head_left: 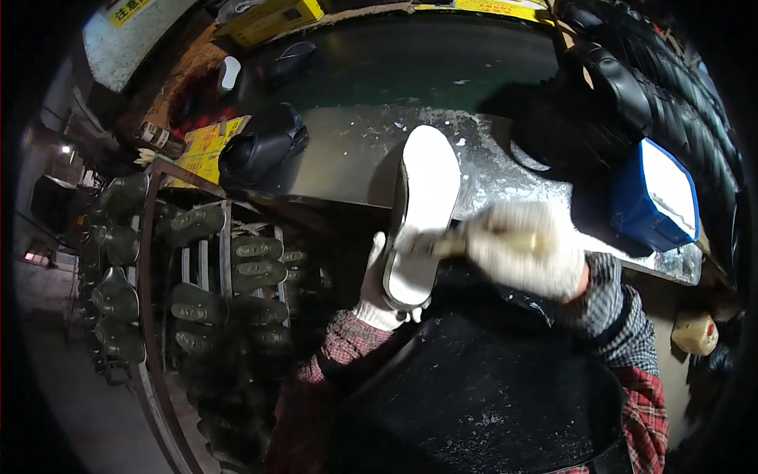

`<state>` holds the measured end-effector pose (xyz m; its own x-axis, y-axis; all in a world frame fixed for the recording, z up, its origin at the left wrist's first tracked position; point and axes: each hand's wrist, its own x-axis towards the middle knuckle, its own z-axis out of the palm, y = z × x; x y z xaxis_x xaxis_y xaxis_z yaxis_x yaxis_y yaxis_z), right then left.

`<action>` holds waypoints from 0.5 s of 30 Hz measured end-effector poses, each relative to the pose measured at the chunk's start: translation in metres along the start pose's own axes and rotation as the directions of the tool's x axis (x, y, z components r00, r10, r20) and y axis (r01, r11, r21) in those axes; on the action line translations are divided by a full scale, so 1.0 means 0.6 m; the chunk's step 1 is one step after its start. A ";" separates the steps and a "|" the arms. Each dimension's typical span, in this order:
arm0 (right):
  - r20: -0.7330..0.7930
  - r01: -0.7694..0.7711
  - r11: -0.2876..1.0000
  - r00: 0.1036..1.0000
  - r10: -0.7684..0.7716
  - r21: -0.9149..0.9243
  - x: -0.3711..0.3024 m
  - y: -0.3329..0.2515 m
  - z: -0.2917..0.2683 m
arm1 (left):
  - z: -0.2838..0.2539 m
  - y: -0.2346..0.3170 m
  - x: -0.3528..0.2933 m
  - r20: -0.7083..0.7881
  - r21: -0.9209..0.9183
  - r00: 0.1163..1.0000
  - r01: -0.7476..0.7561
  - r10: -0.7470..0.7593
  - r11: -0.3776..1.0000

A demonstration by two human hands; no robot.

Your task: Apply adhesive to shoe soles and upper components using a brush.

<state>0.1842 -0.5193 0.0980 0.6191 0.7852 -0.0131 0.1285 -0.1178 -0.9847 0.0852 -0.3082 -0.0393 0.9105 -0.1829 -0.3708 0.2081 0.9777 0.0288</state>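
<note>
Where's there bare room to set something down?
The bench looks bare between the nearer left black shoe and the held white sole, and across its dark far middle. Its right end is crowded: black shoes, blue container.

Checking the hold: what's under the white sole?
The gloved left hand supports the white sole: thumb at its left edge, fingertips at lower right. Palm and downward side are covered.

Black-lettered yellow label (129, 11) on a pale panel (130, 51), small print on yellow strip (505, 9)
</note>
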 end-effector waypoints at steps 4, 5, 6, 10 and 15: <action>0.108 0.224 0.967 0.965 -0.237 0.125 -0.041 0.056 -0.013 | -0.015 0.013 0.003 0.190 0.179 0.978 0.048 -0.082 0.983; 0.063 0.075 0.957 0.993 -0.096 0.280 -0.053 0.058 -0.024 | -0.044 0.016 0.007 0.097 0.142 0.993 0.056 -0.070 0.988; 0.038 0.089 0.989 0.995 -0.094 0.119 -0.059 0.067 -0.044 | -0.037 0.018 0.007 0.269 0.101 0.944 0.168 -0.189 0.981; 0.094 0.270 0.957 0.955 -0.280 0.105 -0.041 0.061 -0.019 | -0.016 0.031 0.002 0.354 0.072 0.889 0.285 -0.291 0.956; -0.237 0.034 0.955 0.971 0.039 0.296 0.027 0.149 -0.100 | -0.092 0.045 0.002 0.341 0.034 0.902 0.268 -0.264 0.963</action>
<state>0.2522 -0.5538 0.0204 0.7899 0.6131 -0.0098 -0.0856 0.0944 -0.9918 0.0724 -0.2761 -0.0900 0.8885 -0.4582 -0.0256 0.4570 0.8885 -0.0399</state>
